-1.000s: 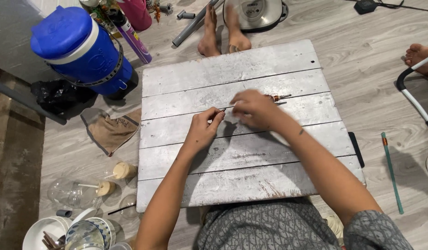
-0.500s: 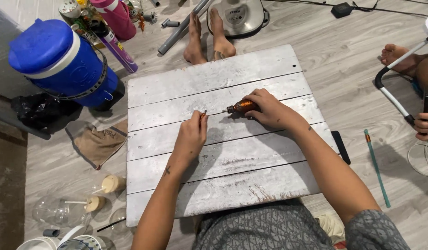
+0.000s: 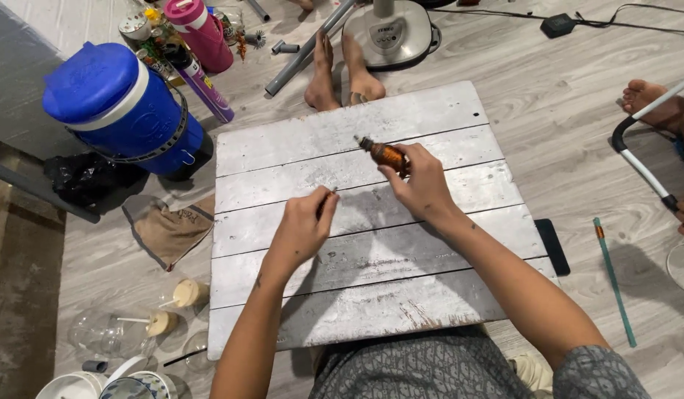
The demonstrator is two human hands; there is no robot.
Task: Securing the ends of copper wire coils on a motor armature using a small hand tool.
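My right hand [image 3: 423, 185] holds a small brown bottle [image 3: 387, 154]. My fingers are closed around its bottom end, and its thin tip points up and to the left, away from me. The bottle is tilted and sits just above the white wooden board [image 3: 445, 118], near the middle of it.

My left hand [image 3: 303, 229] is pinched shut on a tiny thin thing [image 3: 333, 191]. It is too small for me to tell what it is. It could be a little stick or pin. That hand rests low over the board, a little to the left of the bottle.

I think I am at the step where the bottle and the tiny thing must come together. The two are near but not touching. The next move calls for small, slow care, because the bottle tip is narrow and the tiny thing is easy to drop.

There is a lot of bare board around both hands. The far edge has two bare feet [image 3: 342, 70] of another person just past it, in front of a fan base [image 3: 390, 33]. A big blue jug [image 3: 120, 111] stands off the left corner. A black flat thing [image 3: 552, 246] lies right by the right edge, and a green stick [image 3: 614, 281] lies further out on the floor.
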